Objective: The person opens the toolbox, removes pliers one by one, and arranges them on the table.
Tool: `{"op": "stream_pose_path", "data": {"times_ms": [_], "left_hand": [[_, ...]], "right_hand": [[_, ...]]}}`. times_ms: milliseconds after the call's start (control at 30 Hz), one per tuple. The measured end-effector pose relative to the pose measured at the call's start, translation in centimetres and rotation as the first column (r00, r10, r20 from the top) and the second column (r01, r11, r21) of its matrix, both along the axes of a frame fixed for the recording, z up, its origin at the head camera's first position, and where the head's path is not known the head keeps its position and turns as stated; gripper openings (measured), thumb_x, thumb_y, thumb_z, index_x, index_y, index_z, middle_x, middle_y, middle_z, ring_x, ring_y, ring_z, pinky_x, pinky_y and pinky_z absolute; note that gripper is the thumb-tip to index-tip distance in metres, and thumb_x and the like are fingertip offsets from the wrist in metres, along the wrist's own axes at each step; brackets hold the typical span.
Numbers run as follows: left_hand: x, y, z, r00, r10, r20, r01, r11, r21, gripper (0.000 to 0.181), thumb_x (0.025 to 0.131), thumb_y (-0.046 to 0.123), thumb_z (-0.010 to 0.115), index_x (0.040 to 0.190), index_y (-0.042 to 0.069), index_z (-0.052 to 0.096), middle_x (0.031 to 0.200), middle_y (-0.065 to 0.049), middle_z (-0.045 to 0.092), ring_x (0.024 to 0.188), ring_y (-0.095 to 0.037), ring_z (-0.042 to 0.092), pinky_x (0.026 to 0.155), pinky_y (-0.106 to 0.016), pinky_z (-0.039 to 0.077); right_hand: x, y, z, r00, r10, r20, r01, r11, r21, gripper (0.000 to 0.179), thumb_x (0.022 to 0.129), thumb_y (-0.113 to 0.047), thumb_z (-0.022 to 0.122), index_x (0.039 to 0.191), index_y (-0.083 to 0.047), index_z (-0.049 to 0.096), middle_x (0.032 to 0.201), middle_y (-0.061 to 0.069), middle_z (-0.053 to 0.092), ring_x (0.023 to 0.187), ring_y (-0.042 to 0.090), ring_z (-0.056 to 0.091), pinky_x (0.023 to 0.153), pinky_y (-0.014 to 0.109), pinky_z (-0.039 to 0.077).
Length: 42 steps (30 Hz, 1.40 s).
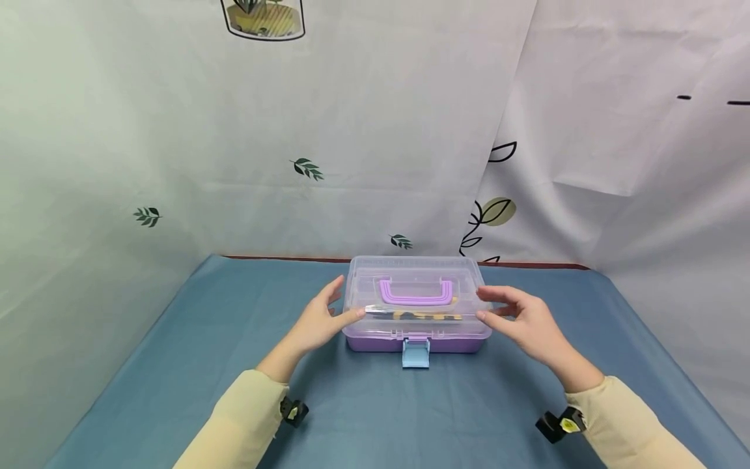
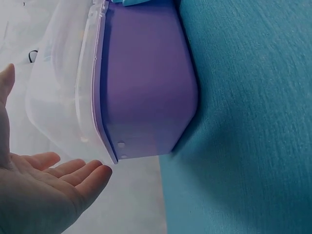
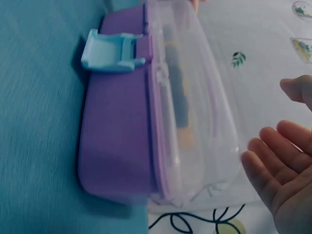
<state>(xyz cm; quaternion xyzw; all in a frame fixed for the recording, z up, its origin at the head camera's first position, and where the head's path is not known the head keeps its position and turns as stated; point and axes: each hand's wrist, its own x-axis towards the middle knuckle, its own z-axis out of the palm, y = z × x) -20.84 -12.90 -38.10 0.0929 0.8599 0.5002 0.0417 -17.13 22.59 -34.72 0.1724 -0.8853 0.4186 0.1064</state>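
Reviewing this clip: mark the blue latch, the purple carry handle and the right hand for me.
Blue latch (image 1: 416,355): head view, middle of its flap.
Purple carry handle (image 1: 416,301): head view, its grip bar.
Right hand (image 1: 530,324): head view, back of the hand.

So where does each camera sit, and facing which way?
Head: worn there, looking forward and down at the purple box; left hand, right hand, sleeves show.
Left wrist: on that wrist, facing the box's left end; left hand shows.
Right wrist: on that wrist, facing the box's front; right hand shows.
Both wrist views share the blue latch.
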Motion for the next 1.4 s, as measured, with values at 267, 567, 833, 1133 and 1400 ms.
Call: {"op": "stream_pose_path", "data": {"times_ms": [267,567,833,1133,1400], "left_hand": [[0.4,0.0,-0.3,1.000,-0.028,-0.009,0.028,0.999,-0.029,0.101,0.076,0.040,0.077,0.152,0.011,0.016,0.155,-0.014,0.024,0.140,-0.036,0.028,0.109,-0.054,0.035],[0.5,0.0,-0.9,0.998,-0.057,-0.029,0.055,0.995,-0.086,0.110,0.071,0.036,0.082,0.152,0.005,0.013,0.154,-0.018,0.025,0.140,-0.036,0.029,0.111,-0.056,0.030],[0.2,0.3,-2.0,0.997,-0.071,-0.032,0.068,0.994,-0.080,0.116,0.070,0.034,0.083,0.152,0.003,0.007,0.156,-0.019,0.020,0.141,-0.035,0.027,0.113,-0.056,0.026],[0.1,0.6,-2.6,0.997,-0.053,-0.065,0.048,0.996,-0.080,0.115,0.068,0.031,0.084,0.151,0.001,0.010,0.155,-0.023,0.019,0.142,-0.037,0.021,0.114,-0.056,0.024],[0.0,0.5,-3.0,0.996,-0.065,-0.063,0.060,0.995,-0.083,0.117,0.067,0.030,0.086,0.152,0.005,0.010,0.155,-0.019,0.021,0.143,-0.035,0.020,0.116,-0.053,0.023]], "right_hand": [[-1.0,0.6,-1.1,0.999,0.019,0.033,-0.021,0.997,0.073,0.077,0.081,-0.024,0.075,0.145,-0.005,0.035,0.145,0.019,0.040,0.126,0.039,0.045,0.097,0.055,0.045],[-2.0,1.2,-2.9,0.986,0.105,0.127,-0.117,0.989,0.090,0.106,0.076,-0.028,0.079,0.152,-0.007,0.008,0.154,0.024,0.017,0.137,0.044,0.026,0.102,0.064,0.035],[-2.8,1.4,-4.4,0.979,0.116,0.166,-0.136,0.984,0.112,0.115,0.075,-0.032,0.080,0.152,-0.005,-0.001,0.156,0.026,0.010,0.138,0.046,0.022,0.102,0.065,0.035],[-3.6,1.4,-5.2,0.976,0.110,0.191,-0.136,0.982,0.131,0.121,0.073,-0.036,0.080,0.151,-0.003,-0.007,0.156,0.026,0.003,0.140,0.047,0.018,0.105,0.065,0.030],[-3.8,1.6,-5.9,0.970,0.142,0.200,-0.169,0.978,0.126,0.124,0.072,-0.035,0.082,0.151,-0.010,-0.010,0.156,0.026,0.000,0.141,0.047,0.010,0.107,0.069,0.019]]}}
